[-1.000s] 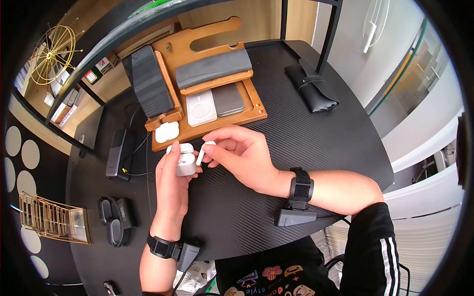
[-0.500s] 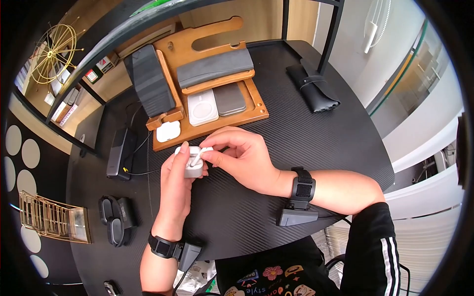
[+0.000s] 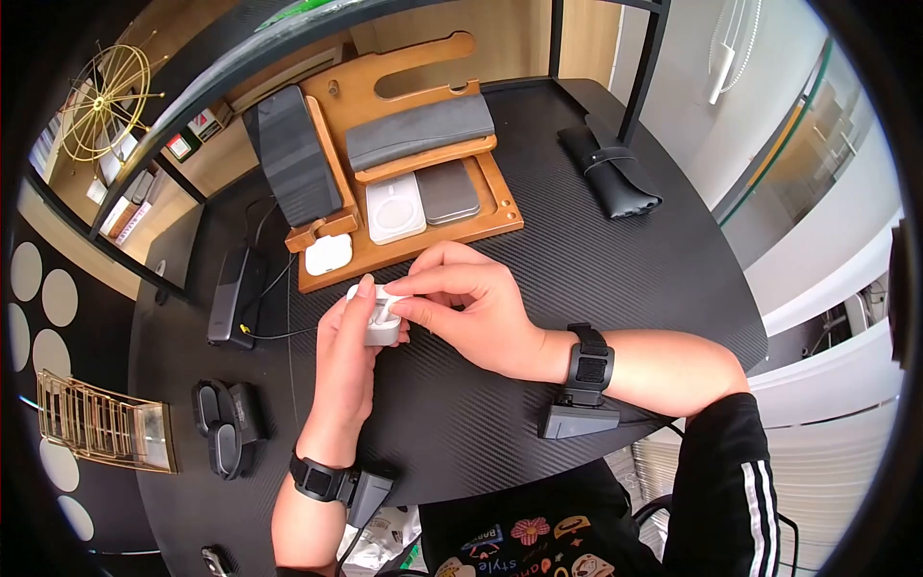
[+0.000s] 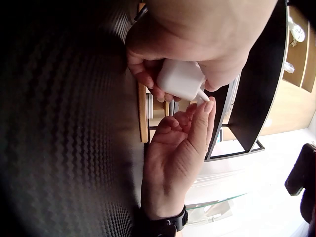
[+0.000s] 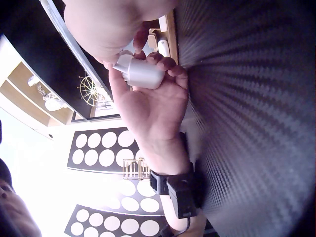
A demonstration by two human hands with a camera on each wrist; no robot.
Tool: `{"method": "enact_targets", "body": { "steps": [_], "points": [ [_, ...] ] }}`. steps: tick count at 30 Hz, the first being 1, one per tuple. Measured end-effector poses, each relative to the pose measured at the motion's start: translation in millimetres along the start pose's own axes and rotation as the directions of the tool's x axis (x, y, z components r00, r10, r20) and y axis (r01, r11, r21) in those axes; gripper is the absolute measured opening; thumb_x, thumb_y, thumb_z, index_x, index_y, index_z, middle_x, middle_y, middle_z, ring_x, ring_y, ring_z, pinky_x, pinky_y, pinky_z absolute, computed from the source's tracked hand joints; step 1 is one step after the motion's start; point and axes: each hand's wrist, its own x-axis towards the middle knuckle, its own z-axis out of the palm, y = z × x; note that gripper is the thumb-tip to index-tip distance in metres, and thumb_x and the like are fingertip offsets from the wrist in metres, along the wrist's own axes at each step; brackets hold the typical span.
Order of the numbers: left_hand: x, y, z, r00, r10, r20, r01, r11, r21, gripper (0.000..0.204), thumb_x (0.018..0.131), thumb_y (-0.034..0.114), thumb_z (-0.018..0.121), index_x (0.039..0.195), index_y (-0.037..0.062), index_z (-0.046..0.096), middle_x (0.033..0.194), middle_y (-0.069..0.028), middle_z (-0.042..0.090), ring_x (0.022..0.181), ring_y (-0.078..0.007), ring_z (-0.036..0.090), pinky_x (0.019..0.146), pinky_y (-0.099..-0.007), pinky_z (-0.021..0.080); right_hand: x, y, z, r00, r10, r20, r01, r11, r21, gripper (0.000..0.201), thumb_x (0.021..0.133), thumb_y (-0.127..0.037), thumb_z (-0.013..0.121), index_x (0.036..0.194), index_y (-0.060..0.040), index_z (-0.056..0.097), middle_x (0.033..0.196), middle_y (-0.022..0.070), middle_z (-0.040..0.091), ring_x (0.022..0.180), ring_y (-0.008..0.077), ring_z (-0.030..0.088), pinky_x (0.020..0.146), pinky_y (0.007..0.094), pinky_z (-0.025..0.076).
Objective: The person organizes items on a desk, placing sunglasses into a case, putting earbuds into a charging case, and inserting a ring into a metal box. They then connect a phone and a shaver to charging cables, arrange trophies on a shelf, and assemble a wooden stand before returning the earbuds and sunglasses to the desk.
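A small white earbud case (image 3: 383,334), its lid open, is held in the left hand (image 3: 343,365), with the thumb along its side. The right hand (image 3: 478,313) pinches a white earbud (image 3: 385,310) between thumb and index finger at the mouth of the case. In the left wrist view the earbud's stem (image 4: 202,95) lies between the case (image 4: 180,79) and the fingertips of the right hand (image 4: 173,158). The right wrist view shows the case (image 5: 145,74) lying against the curled fingers of the left hand (image 5: 153,111).
Beyond the hands stands a wooden organizer (image 3: 385,254) with a phone, a grey glasses case, a white charger and a white earbud-shaped pad. A black pouch (image 3: 611,168) lies at the right. At the left are a dark power bank (image 3: 231,300) with cables and a black device (image 3: 227,430).
The right hand has brought the earbud from beside the case to its mouth, tilting it into the opening. The left hand and case have shifted slightly right.
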Motion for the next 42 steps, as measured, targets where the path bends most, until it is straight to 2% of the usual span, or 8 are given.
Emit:
{"method": "enact_targets", "body": {
  "steps": [11, 17, 21, 24, 28, 33, 37, 42],
  "points": [
    [-1, -2, -2, 0.999, 0.011, 0.040, -0.013, 0.999, 0.036, 0.034, 0.095, 0.040, 0.045, 0.097, 0.0093, 0.058, 0.087, -0.0002, 0.060, 0.077, -0.0081, 0.055, 0.069, -0.0242, 0.044, 1, -2, -2, 0.990, -0.106, 0.094, 0.123, 0.973, -0.196, 0.023, 0.078, -0.007, 0.069, 0.102, -0.0083, 0.069, 0.079, 0.0006, 0.051, 0.062, 0.0077, 0.044, 0.053, 0.0205, 0.037],
    [0, -2, -4, 0.999, 0.005, 0.043, -0.005, 1.000, 0.008, 0.034, 0.095, 0.040, 0.044, 0.098, 0.0084, 0.057, 0.089, -0.0012, 0.060, 0.078, -0.0103, 0.058, 0.070, -0.0265, 0.046, 1, -1, -2, 0.998, -0.028, 0.049, 0.038, 0.978, -0.206, 0.041, 0.078, -0.005, 0.069, 0.118, -0.0084, 0.059, 0.087, -0.0020, 0.046, 0.060, 0.0018, 0.035, 0.053, 0.0149, 0.033],
    [-1, -1, 0, 1.000, 0.003, 0.018, -0.003, 1.000, 0.009, 0.039, 0.095, 0.042, 0.043, 0.095, 0.0058, 0.058, 0.080, -0.0016, 0.059, 0.071, -0.0092, 0.056, 0.066, -0.0225, 0.045, 1, 1, 1, 0.998, 0.056, -0.001, -0.056, 0.996, -0.062, 0.032, 0.084, -0.003, 0.062, 0.115, -0.0065, 0.058, 0.094, 0.0007, 0.047, 0.064, 0.0025, 0.040, 0.057, 0.0158, 0.037],
    [0, -3, -2, 1.000, 0.002, 0.013, -0.002, 1.000, -0.007, 0.042, 0.095, 0.044, 0.042, 0.097, 0.0050, 0.058, 0.082, -0.0033, 0.060, 0.071, -0.0106, 0.056, 0.068, -0.0240, 0.045, 1, 8, -4, 0.993, 0.009, 0.115, 0.012, 0.985, -0.173, 0.027, 0.086, -0.003, 0.059, 0.113, -0.0063, 0.059, 0.097, 0.0014, 0.048, 0.069, 0.0035, 0.044, 0.061, 0.0169, 0.040],
    [0, -2, -2, 1.000, 0.004, 0.027, -0.002, 0.998, -0.069, 0.040, 0.095, 0.040, 0.042, 0.103, 0.0038, 0.056, 0.085, -0.0048, 0.059, 0.074, -0.0122, 0.057, 0.069, -0.0255, 0.046, 1, 8, -3, 0.994, -0.004, 0.113, 0.019, 0.991, -0.130, 0.025, 0.087, -0.004, 0.058, 0.112, -0.0062, 0.060, 0.099, 0.0019, 0.049, 0.071, 0.0042, 0.046, 0.064, 0.0176, 0.041],
    [0, -3, -3, 0.999, 0.008, 0.042, -0.004, 0.996, -0.094, 0.036, 0.095, 0.036, 0.041, 0.109, 0.0046, 0.052, 0.091, -0.0057, 0.058, 0.078, -0.0125, 0.057, 0.071, -0.0258, 0.046, 2, -2, -2, 0.989, 0.113, 0.097, -0.092, 0.975, -0.204, 0.028, 0.082, -0.012, 0.067, 0.109, -0.0053, 0.060, 0.099, 0.0028, 0.049, 0.072, 0.0051, 0.047, 0.061, 0.0193, 0.043],
    [2, -4, -4, 0.998, 0.007, 0.061, 0.000, 0.995, -0.102, 0.037, 0.096, 0.035, 0.036, 0.115, 0.0067, 0.049, 0.094, -0.0042, 0.056, 0.084, -0.0130, 0.055, 0.074, -0.0277, 0.046, 2, 10, 0, 0.975, 0.095, 0.201, -0.036, 0.960, -0.278, 0.032, 0.078, -0.018, 0.072, 0.104, -0.0042, 0.060, 0.097, 0.0036, 0.049, 0.071, 0.0071, 0.048, 0.059, 0.0205, 0.043],
    [2, -5, -7, 0.996, 0.014, 0.088, -0.001, 0.988, -0.153, 0.038, 0.096, 0.037, 0.037, 0.117, 0.0063, 0.047, 0.096, -0.0065, 0.058, 0.086, -0.0136, 0.058, 0.075, -0.0284, 0.048, 1, 6, 0, 0.972, 0.160, 0.170, -0.113, 0.960, -0.257, 0.028, 0.080, -0.017, 0.071, 0.102, -0.0035, 0.060, 0.092, 0.0024, 0.051, 0.071, 0.0068, 0.048, 0.060, 0.0207, 0.043]
  ]
}}
